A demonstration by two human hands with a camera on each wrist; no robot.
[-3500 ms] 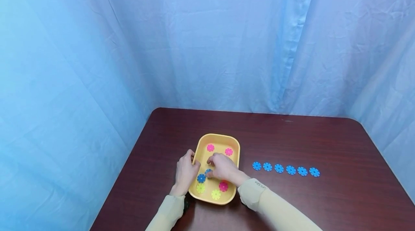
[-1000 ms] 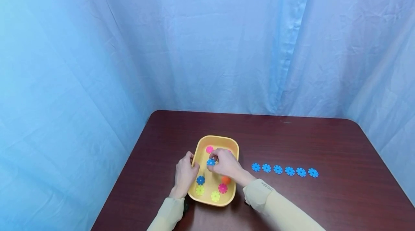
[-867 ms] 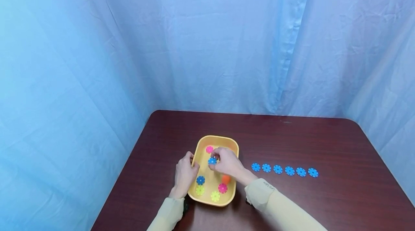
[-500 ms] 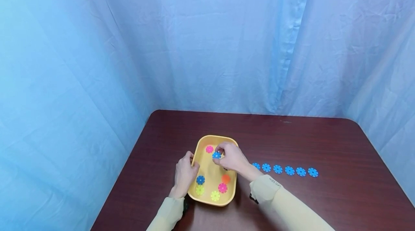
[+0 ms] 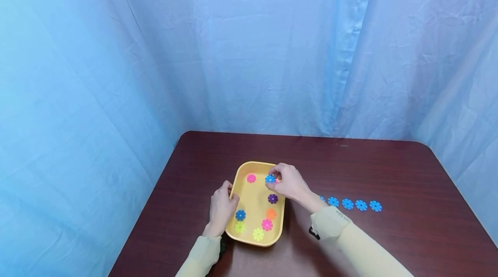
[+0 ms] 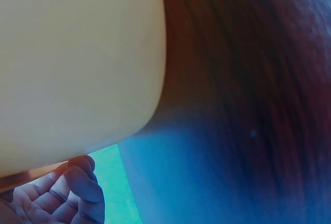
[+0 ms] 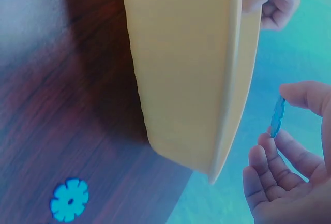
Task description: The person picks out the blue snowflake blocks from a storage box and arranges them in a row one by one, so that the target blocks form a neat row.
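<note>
Partly hidden in the head view: the row of blue discs (image 5: 354,204) on the table (image 5: 389,169), its left end covered by the right wrist and sleeve, so only four and a sliver of a fifth countable there. Also covered by the right hand (image 5: 289,183): the far right corner of the yellow tray (image 5: 245,167). Blurred and very close in the left wrist view: only the tray's outer wall (image 6: 77,69), dark table wood and some fingertips (image 6: 77,190) at the bottom edge, cut off by the frame.

Seen only from the right wrist: the blue disc (image 7: 277,116) edge-on, pinched between thumb and fingertip, held in the air above the tray rim (image 7: 232,79), not touching it; one more blue disc (image 7: 69,199) flat on the table beside the tray. Seen only from the head: the same pinched disc (image 5: 270,178) over the far end of the tray, and the tray's contents.

Counted inside the tray: two pink discs (image 5: 251,178), one purple (image 5: 272,198), one orange (image 5: 271,214), one blue (image 5: 240,215), two yellow-green (image 5: 258,234).

Left hand (image 5: 221,208): curled round the tray's left rim, gripping it. Right hand: grasping the blue disc in a pinch.
</note>
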